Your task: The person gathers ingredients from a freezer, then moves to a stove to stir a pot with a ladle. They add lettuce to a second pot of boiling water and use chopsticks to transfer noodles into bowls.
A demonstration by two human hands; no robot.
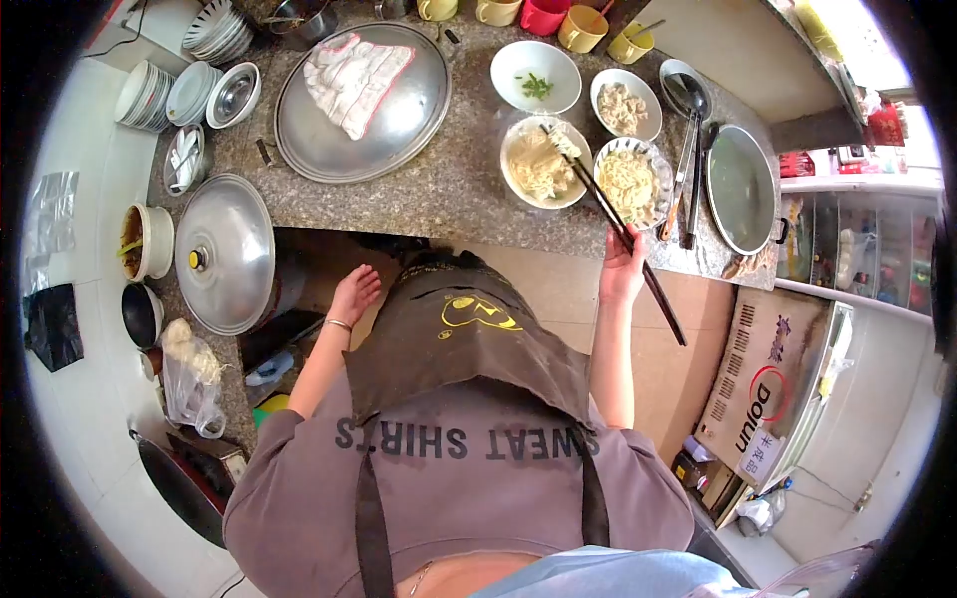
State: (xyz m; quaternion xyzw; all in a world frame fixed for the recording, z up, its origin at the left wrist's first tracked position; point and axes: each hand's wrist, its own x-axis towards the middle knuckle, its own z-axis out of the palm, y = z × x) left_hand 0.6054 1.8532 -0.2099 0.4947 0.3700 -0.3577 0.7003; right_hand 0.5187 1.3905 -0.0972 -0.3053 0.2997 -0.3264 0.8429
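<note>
My right hand [623, 267] is closed round a pair of long dark chopsticks [608, 207]. Their tips pinch a small pale clump of food [561, 144] over a white bowl of noodles [540, 179]. Just right of that bowl, and close to the chopsticks, stands a fluted bowl [630, 184] filled with yellowish noodles. Behind them are a bowl with shredded pale food [623, 108] and a larger white bowl [535, 78] with chopped greens at its bottom. My left hand [357, 296] hangs in front of the counter, holding nothing, its fingers stretched out.
A large metal lid [424, 120] with a cloth [359, 80] on it lies on the stone counter [454, 204]. Another lidded pot [227, 289] is at the left. Ladles [695, 169] and a pot of liquid [743, 189] stand right; cups [583, 28] line the back.
</note>
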